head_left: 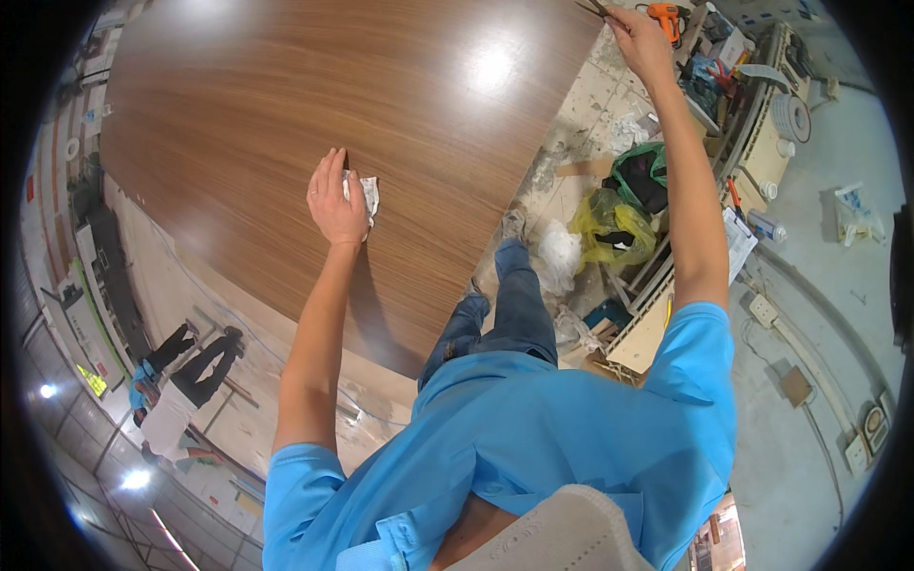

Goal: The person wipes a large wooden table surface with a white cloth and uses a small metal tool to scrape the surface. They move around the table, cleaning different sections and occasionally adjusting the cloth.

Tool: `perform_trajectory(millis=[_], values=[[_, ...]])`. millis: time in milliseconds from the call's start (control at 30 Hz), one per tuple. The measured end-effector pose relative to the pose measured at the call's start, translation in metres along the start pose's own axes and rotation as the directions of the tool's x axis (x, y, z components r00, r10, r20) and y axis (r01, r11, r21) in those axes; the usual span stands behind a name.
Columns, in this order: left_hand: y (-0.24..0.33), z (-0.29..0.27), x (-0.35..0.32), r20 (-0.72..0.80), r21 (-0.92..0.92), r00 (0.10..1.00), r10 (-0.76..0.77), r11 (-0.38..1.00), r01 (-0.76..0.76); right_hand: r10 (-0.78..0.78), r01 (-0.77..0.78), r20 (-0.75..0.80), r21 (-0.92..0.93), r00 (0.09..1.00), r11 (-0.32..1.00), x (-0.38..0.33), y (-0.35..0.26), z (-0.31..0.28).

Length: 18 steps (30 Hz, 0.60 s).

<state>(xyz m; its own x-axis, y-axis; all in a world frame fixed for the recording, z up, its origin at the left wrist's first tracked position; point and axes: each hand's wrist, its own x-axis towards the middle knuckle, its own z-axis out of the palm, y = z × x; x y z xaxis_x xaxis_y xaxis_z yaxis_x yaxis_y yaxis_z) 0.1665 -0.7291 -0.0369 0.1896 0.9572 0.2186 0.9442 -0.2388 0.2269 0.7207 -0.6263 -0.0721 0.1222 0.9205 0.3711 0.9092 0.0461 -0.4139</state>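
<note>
A broad brown wood-grain board (428, 114) lies in front of me. My left hand (338, 205) rests on it with fingers fairly straight and close together, holding a crumpled white wipe (371, 195) against the surface. Part of the wipe is hidden under the palm and thumb. At the board's far right edge, my right arm reaches out. My right hand (640, 40) is closed around a small dark tool (592, 9) with two thin tips, which looks like scissors. The top of the picture cuts close to that tool.
On the right, a cluttered bench (709, 181) carries an orange power tool (666, 19), a tape roll (790, 118) and a spray can (764, 226). Yellow (609, 228) and white plastic bags (560, 255) lie beside my legs. Two people (181, 390) stand at the far left.
</note>
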Motion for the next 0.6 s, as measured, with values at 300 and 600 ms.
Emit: perform_trajectory(millis=[300, 600], values=[[-0.002, 0.004, -0.002, -0.023, 0.019, 1.000, 0.016, 1.000, -0.015, -0.178, 0.177, 0.128, 0.023, 0.976, 0.984, -0.104, -0.093, -0.007], [0.081, 0.004, 0.000, 0.070, -0.430, 0.967, 0.245, 0.882, -0.192, -0.229, 0.172, 0.311, 0.200, 0.922, 0.965, -0.184, -0.189, -0.058]])
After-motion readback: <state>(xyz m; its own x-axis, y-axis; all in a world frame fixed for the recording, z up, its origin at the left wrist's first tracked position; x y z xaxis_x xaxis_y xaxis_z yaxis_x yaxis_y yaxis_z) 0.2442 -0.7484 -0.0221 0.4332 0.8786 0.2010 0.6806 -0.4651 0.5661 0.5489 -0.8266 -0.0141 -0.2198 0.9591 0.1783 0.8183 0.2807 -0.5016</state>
